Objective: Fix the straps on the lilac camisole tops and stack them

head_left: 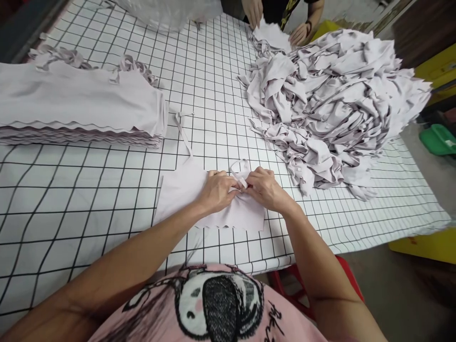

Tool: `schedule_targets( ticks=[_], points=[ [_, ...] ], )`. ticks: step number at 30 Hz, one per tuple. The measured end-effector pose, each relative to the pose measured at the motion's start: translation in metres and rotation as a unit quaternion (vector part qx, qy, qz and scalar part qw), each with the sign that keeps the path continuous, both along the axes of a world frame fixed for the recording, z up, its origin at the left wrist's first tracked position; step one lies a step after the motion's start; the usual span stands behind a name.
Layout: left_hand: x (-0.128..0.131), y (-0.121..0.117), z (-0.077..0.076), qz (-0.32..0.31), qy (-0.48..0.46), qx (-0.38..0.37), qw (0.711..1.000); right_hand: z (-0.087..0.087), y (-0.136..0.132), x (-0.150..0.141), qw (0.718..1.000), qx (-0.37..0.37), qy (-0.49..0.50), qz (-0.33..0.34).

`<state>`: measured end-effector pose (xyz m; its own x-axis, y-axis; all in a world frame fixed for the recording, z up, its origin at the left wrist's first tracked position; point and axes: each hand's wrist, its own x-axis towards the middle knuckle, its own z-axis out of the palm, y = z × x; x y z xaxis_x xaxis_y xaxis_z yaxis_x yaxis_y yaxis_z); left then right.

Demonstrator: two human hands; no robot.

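A pale pinkish-white garment piece with thin straps lies flat on the checked tablecloth in front of me. One strap stretches away from its upper left edge. At its upper right, my left hand and my right hand meet with fingers pinched on the other strap, which forms a small loop between them. The cloth is puckered under my fingertips. My fingers partly cover the spot where the strap joins the fabric.
A neat stack of matching pieces lies at left, straps bunched along its far edge. A large crumpled heap fills the right side. Across the table, another person's hands handle a piece. Clear plastic lies at the back; a red stool stands below.
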<state>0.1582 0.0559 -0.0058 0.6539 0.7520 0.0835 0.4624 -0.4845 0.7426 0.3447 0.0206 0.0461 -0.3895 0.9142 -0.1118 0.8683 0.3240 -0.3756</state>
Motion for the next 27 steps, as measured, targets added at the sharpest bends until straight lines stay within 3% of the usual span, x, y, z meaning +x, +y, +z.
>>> schedule_targets(
  ticks=[5, 14, 17, 19, 23, 25, 27],
  points=[
    [0.000, 0.001, 0.000, 0.003, -0.005, -0.014, 1.000, -0.010, 0.001, 0.008, 0.992, -0.062, 0.106, -0.040],
    [-0.003, 0.002, 0.009, -0.022, 0.011, -0.024, 0.999, 0.003, 0.012, 0.005, 0.994, -0.092, 0.055, 0.025],
    [-0.003, 0.002, 0.012, -0.020, 0.024, -0.024, 0.999, 0.003, 0.014, 0.007, 0.992, -0.092, 0.090, 0.010],
    [-0.002, 0.002, 0.012, -0.016, 0.028, -0.017, 0.999, -0.001, 0.014, 0.009, 0.976, -0.118, 0.181, -0.010],
    [-0.001, 0.002, 0.007, -0.014, 0.027, 0.007, 1.000, -0.011, 0.015, 0.009, 0.894, -0.222, 0.381, -0.081],
    [-0.001, 0.002, 0.004, -0.009, 0.027, 0.025, 0.999, -0.011, 0.019, 0.007, 0.871, -0.242, 0.401, -0.145],
    [-0.002, 0.002, 0.001, -0.007, 0.030, 0.043, 0.999, -0.007, 0.027, 0.005, 0.866, -0.247, 0.385, -0.200]
  ],
)
